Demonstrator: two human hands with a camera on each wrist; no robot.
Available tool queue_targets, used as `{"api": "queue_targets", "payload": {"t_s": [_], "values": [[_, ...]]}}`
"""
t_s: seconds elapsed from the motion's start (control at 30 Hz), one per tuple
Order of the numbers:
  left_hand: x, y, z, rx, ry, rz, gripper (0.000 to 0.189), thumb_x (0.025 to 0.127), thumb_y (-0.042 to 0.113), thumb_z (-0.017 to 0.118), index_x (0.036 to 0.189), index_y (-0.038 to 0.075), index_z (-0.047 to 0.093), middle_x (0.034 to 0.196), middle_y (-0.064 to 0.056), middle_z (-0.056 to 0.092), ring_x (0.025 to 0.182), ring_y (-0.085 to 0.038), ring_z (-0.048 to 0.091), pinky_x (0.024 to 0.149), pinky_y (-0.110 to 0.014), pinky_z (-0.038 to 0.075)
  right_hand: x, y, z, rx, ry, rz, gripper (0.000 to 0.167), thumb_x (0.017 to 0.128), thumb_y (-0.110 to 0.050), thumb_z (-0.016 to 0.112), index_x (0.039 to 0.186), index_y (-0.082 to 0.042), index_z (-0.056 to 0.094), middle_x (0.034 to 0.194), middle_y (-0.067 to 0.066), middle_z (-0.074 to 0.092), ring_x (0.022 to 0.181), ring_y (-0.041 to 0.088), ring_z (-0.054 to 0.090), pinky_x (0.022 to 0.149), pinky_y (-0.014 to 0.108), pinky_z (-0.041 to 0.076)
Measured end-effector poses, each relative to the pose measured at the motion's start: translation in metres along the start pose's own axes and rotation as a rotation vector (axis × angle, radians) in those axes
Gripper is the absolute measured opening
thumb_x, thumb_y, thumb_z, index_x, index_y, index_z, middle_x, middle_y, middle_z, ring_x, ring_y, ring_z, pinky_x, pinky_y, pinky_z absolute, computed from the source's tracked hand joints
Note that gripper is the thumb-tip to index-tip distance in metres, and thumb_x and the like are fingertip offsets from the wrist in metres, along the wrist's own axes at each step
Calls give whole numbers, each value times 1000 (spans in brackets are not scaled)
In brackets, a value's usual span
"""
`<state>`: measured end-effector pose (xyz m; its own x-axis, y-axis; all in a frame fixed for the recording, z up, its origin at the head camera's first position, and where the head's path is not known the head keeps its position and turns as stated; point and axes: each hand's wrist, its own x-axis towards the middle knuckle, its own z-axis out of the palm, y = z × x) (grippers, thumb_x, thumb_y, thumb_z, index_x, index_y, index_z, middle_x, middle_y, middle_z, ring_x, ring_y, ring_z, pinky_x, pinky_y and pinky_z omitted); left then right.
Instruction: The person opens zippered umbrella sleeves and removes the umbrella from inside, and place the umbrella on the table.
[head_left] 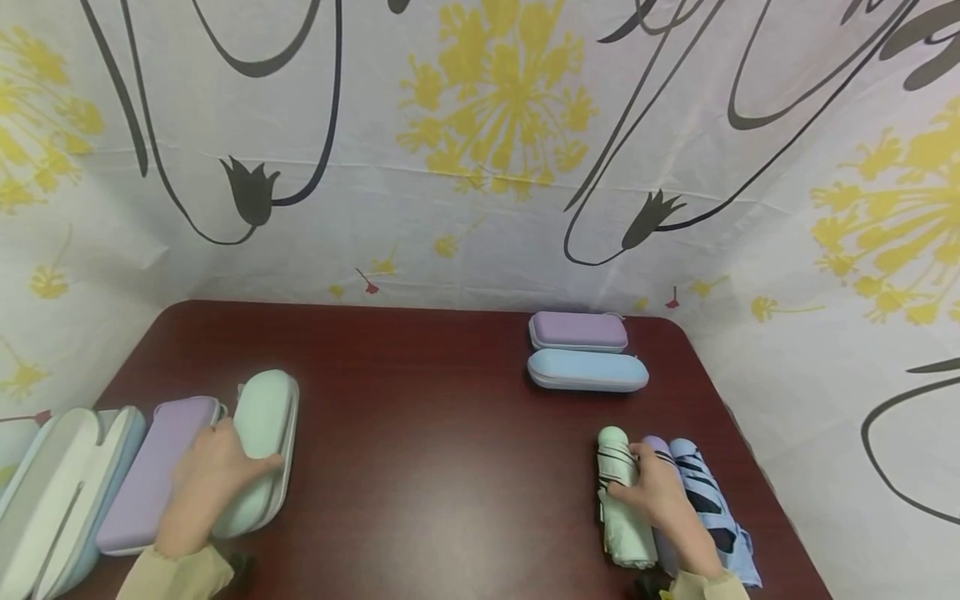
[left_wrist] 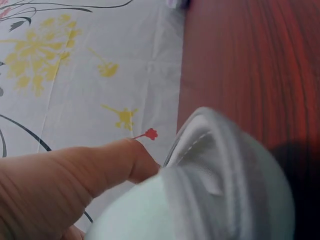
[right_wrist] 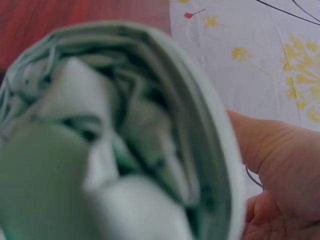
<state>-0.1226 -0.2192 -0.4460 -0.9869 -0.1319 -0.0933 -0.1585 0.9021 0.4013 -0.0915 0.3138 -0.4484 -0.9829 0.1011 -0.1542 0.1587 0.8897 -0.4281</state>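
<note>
A flower-printed cloth (head_left: 495, 242) backs the dark red-brown surface (head_left: 420, 467). At left, the left hand (head_left: 204, 482) grips a mint case (head_left: 264, 407), beside a lilac case (head_left: 142, 496). At right, the right hand (head_left: 663, 493) grips a rolled mint umbrella (head_left: 628, 533), beside 2 others, purple (head_left: 656, 443) and blue (head_left: 705, 492). 2 more cases (head_left: 588, 372) lie at the back right.
</note>
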Motion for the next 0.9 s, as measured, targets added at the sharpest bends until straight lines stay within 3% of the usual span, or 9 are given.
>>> {"api": "queue_targets", "payload": {"t_s": [0.2,0.53,0.77,0.9], "values": [[-1,0,0,6,35,-4,82,63,42,78,102,-21,43,90,-36,45,77,-47,52,57,-53,44,-4,16,-7,-12,-19,-26,69,68,-16,76,119,17,44,101,28,60,89,35,58,73,46,47],[-4,-1,-2,6,35,25,78,65,41,77,101,-21,46,87,-33,46,78,-44,51,60,-52,44,-7,33,-13,-41,-19,-27,69,66,-17,78,118,16,45,102,30,59,93,39,58,77,49,46],[-5,-8,-3,-43,26,39,93,71,45,75,124,-21,37,111,-42,40,99,-53,45,73,-60,43,-6,30,-16,-56,-58,14,70,68,-21,78,119,15,45,99,27,60,91,37,58,74,48,47],[-6,-11,-1,-60,23,25,100,72,48,73,130,-22,31,119,-45,35,104,-57,41,76,-63,41,-6,29,-17,-66,-66,17,71,69,-23,79,118,15,46,101,29,60,93,39,58,75,49,48]]}}
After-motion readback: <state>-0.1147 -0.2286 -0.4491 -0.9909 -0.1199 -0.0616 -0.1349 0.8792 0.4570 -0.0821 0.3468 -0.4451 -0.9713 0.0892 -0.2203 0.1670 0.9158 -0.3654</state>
